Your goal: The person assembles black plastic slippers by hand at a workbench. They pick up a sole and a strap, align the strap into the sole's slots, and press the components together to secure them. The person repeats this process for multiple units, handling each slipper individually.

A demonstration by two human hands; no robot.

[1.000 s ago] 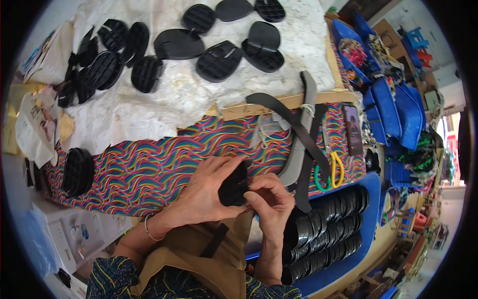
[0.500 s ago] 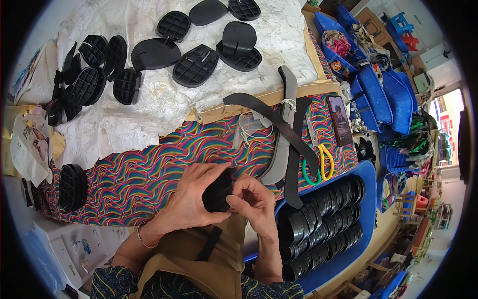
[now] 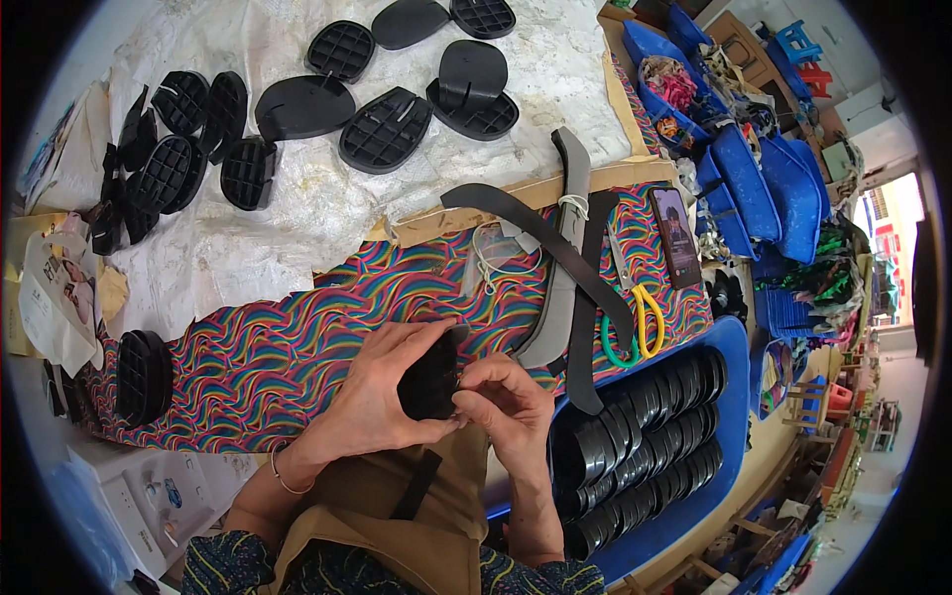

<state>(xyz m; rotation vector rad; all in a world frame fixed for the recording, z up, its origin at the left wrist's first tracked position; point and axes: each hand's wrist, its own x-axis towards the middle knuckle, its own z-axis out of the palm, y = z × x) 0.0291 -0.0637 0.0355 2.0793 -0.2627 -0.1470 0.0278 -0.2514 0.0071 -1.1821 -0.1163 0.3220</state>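
My left hand (image 3: 372, 387) wraps round a black moulded piece (image 3: 428, 389), thumb below and fingers above, and holds it over the front edge of the table. The piece has a dark hollow side, and its exact kind is hard to make out. Against its right rim, the thumb and forefinger of my right hand (image 3: 504, 402) are pinched together. Whatever sits between those fingertips is too small to tell. Several black oval pieces with gridded hollows (image 3: 387, 131) lie on the white sheet (image 3: 297, 238) beyond my hands.
Right of my hands lie grey and black curved strips (image 3: 555, 288), scissors (image 3: 640, 317) with green and yellow handles, and a phone (image 3: 676, 238). A blue tub (image 3: 734, 397) of glossy black pieces stands at the right. More gridded pieces (image 3: 144, 377) stand at the table's left end.
My left hand and the black piece have shifted slightly left and tilted a little. My right hand keeps its pinch at the rim.
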